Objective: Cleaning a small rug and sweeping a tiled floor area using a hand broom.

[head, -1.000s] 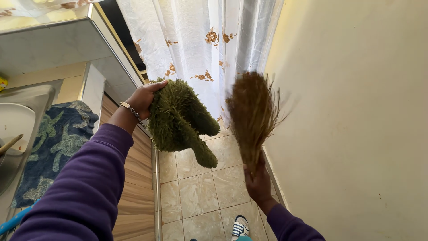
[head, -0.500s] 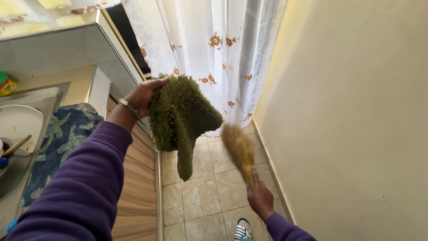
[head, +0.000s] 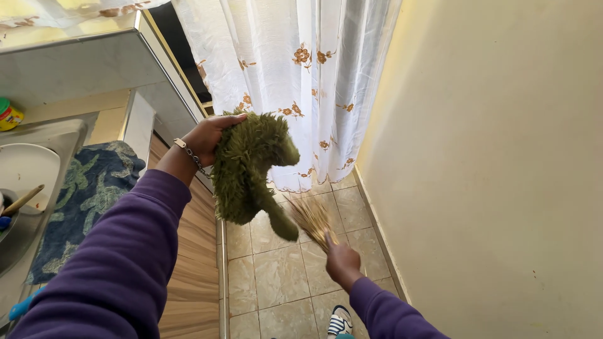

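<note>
Head view. Left hand point(head: 210, 139) is raised at arm's length, fingers curled over the top edge of a shaggy green mat point(head: 250, 168); the grip is closed on the mat. Mat hangs limp and folded from that hand, its lower end dangling just above the bristles of a straw hand broom point(head: 312, 218). A metal bracelet point(head: 189, 154) sits on the left wrist, at the cuff of a purple sleeve point(head: 119, 257).

Right hand point(head: 342, 262) is lower, below and to the right of the mat, wrapped shut around the broom's handle end. Bristles point up and to the left toward the mat's lower tip; they are motion-blurred, so whether they touch the mat cannot be told.

Behind the mat: a white sheer curtain point(head: 295, 75) with orange flower prints, reaching down to a beige tiled floor point(head: 276, 276). Right of the mat: a plain cream wall point(head: 496, 163). Left of the mat: a counter with wood-grain cabinet fronts point(head: 191, 263), a blue patterned cloth point(head: 85, 194) draped over its edge, and beyond the cloth a sink point(head: 38, 207) with a white plate point(head: 25, 169) and a wooden utensil point(head: 22, 201). Below the mat, at the frame's bottom edge, the toe of a striped shoe point(head: 340, 322) rests on the tiles.
</note>
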